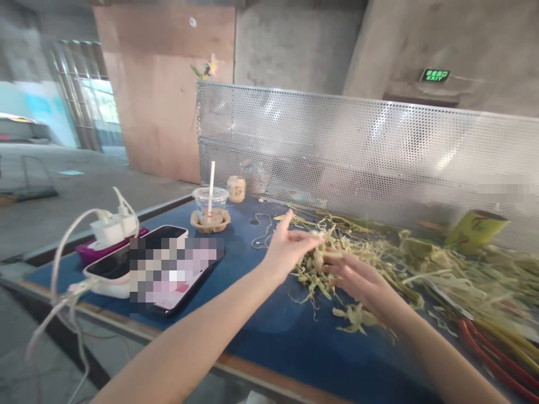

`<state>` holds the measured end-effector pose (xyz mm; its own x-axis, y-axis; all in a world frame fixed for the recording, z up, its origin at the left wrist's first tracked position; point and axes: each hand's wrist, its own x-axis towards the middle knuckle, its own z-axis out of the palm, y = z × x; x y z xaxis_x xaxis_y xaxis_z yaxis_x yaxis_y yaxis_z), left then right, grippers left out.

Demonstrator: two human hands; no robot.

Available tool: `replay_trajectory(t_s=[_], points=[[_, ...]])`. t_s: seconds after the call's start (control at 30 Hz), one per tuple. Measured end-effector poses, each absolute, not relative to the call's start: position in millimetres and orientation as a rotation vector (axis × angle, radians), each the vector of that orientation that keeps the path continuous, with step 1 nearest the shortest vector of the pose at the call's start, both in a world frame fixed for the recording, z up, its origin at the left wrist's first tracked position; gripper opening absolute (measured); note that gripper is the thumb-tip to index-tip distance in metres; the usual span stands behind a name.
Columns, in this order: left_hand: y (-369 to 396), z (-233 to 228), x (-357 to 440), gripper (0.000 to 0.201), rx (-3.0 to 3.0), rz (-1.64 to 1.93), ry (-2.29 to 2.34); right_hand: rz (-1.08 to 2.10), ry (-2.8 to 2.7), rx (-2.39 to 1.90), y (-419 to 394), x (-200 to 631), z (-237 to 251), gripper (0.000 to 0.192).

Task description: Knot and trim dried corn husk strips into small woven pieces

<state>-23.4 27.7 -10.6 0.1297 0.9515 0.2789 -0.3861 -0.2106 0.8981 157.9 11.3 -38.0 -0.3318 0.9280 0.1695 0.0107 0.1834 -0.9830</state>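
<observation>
My left hand [288,249] reaches over the table, its thumb raised apart from the stretched fingers, whose tips touch a bunch of dried, pale green plant material [314,264]. From the right, my right hand [357,278] has its bent fingers around part of the same bunch; its exact grip is partly hidden. Curled leaves and thin stems of the bunch spread below and between both hands. A loose dried leafy sprig [357,318] lies on the blue table just beneath my right hand.
Scissors with red handles [484,348] lie at right among dried stalks [497,286], near a yellow-green tube [475,231]. At left are a phone [138,252], a second phone [185,280], a purple power strip [86,252] and a lidded cup [210,205]. A perforated metal panel [337,146] stands behind.
</observation>
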Motion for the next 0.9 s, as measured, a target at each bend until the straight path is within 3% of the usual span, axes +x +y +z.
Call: replay_trajectory(t_s=[0.2,0.5,0.9], points=[[55.4,-0.3,-67.8,0.083,1.227,2.120,1.002,0.545,-1.765,-1.329,14.8,160.4,-27.8,0.025],[74.9,-21.0,-74.6,0.071,1.454,2.155,1.277,-0.136,-2.362,-1.321,43.6,125.2,-26.4,0.027],[72.8,-16.9,-68.2,0.067,1.594,2.091,1.319,-0.246,-2.649,-1.190,69.6,108.7,-28.9,0.035]])
